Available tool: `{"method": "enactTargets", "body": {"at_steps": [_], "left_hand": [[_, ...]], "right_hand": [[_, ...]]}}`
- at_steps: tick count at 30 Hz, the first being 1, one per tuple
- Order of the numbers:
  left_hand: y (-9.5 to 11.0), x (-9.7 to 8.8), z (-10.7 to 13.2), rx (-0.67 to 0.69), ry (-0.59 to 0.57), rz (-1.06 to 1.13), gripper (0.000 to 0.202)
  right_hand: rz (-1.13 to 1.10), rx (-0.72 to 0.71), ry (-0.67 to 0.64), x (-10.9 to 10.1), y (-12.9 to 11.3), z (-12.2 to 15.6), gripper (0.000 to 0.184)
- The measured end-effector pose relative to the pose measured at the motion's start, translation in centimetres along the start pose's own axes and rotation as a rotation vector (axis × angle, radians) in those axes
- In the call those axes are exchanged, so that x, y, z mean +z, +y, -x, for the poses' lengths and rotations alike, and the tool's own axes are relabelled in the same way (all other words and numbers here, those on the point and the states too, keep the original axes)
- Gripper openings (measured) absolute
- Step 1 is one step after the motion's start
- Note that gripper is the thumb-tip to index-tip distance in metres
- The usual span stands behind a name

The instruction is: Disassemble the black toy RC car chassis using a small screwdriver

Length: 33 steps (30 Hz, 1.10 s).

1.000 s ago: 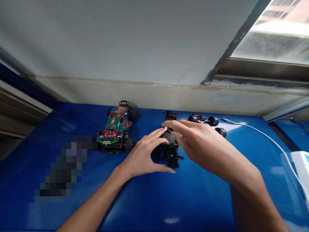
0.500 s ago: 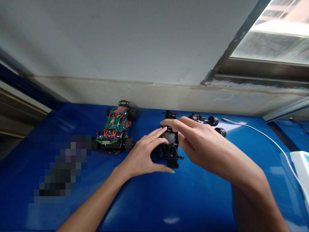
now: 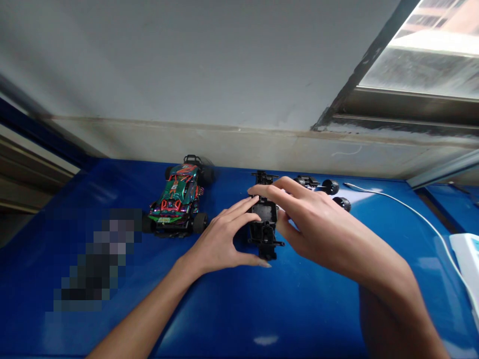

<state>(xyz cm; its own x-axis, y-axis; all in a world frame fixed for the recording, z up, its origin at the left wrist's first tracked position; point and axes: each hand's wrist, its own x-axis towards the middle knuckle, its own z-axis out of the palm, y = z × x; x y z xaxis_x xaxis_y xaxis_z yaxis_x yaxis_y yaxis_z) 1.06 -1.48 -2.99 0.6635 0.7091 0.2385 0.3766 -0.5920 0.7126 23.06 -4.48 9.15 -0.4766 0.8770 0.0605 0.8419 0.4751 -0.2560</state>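
A black toy car chassis (image 3: 265, 233) without wheels lies lengthwise on the blue table (image 3: 262, 309). My left hand (image 3: 220, 239) holds its left side, with the fingertips on the middle section and the thumb at the near end. My right hand (image 3: 314, 224) reaches over from the right. Its index finger lies across the top of the chassis and its thumb is against the right side, so the fingers close on it. Part of the chassis is hidden under my right hand.
A green and red toy race car (image 3: 177, 197) stands to the left. Loose black wheels (image 3: 331, 187) lie behind my right hand. A white cable (image 3: 411, 209) runs to a white device (image 3: 467, 254) at the right edge. A pixelated dark object (image 3: 97, 259) lies at left. The wall is just behind.
My right hand has lifted and shifted slightly, its thumb now lower on the chassis's right side. A grey round part seen earlier under its fingers no longer shows. My left hand stays put.
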Motion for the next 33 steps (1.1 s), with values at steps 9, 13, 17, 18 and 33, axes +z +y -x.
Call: {"method": "enactTargets", "body": {"at_steps": [9, 13, 17, 18, 33], "left_hand": [[-0.03, 0.00, 0.00, -0.008, -0.004, 0.013, 0.084], [0.08, -0.06, -0.02, -0.002, -0.004, 0.014, 0.082], [-0.01, 0.02, -0.04, 0.002, 0.002, 0.007, 0.084], [-0.08, 0.06, -0.02, 0.000, 0.002, 0.002, 0.085], [-0.22, 0.05, 0.12, 0.009, 0.005, 0.005, 0.084]], "right_hand": [[0.035, 0.004, -0.028, -0.04, 0.20, -0.27, 0.051], [0.013, -0.005, -0.004, -0.04, 0.11, -0.07, 0.067], [0.010, 0.014, -0.005, -0.23, -0.27, -0.24, 0.055], [0.013, 0.023, -0.009, -0.22, -0.26, -0.32, 0.048], [0.049, 0.030, -0.033, -0.14, -0.03, -0.20, 0.043]]}}
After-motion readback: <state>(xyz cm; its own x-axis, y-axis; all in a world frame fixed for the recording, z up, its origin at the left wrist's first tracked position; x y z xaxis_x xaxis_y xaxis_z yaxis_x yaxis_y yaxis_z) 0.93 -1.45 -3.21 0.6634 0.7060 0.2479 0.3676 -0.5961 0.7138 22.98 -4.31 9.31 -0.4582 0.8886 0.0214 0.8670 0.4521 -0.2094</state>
